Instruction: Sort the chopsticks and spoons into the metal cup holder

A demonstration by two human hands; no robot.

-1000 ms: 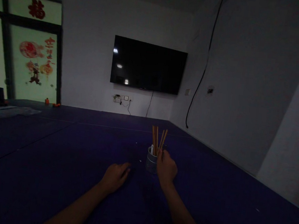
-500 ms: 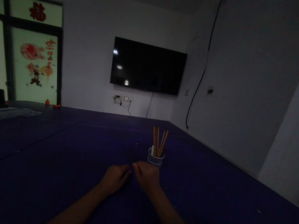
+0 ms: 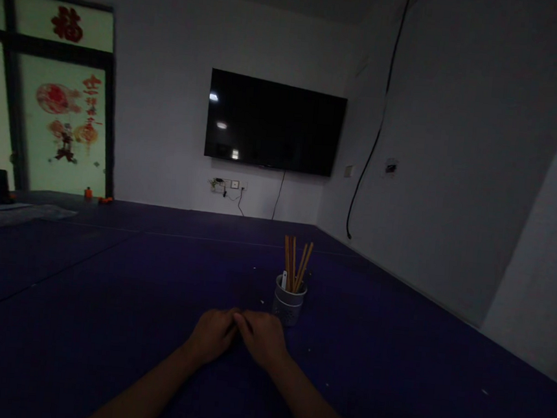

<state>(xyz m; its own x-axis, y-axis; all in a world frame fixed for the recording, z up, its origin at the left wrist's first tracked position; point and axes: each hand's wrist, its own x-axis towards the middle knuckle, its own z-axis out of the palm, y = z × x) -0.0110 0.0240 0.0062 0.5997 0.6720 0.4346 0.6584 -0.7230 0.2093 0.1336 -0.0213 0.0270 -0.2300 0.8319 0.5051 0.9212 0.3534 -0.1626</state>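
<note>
My left hand (image 3: 212, 335) and my right hand (image 3: 262, 339) meet low in front of me, over the dark purple surface (image 3: 164, 290). Both are closed, with the fingers curled downward and thumbs side by side. Whatever they may hold is hidden beneath them. Just beyond my right hand stands a grey cup (image 3: 288, 307), upright, with small holes in its lower wall. Several wooden chopsticks (image 3: 288, 262) lean in it, along with a white handle (image 3: 284, 279). The cup's lower left part is close behind my right knuckles.
Small white bits (image 3: 485, 392) are scattered over the surface. A wall runs along the right, with a hanging black cable (image 3: 376, 139). A television (image 3: 275, 123) hangs on the far wall. At the far left lie a clear plastic sheet (image 3: 19, 213) and small orange objects (image 3: 88, 193).
My right hand has moved left and down, closing the small gap to my left hand. More of the cup's lower wall shows. The cup itself has stayed put.
</note>
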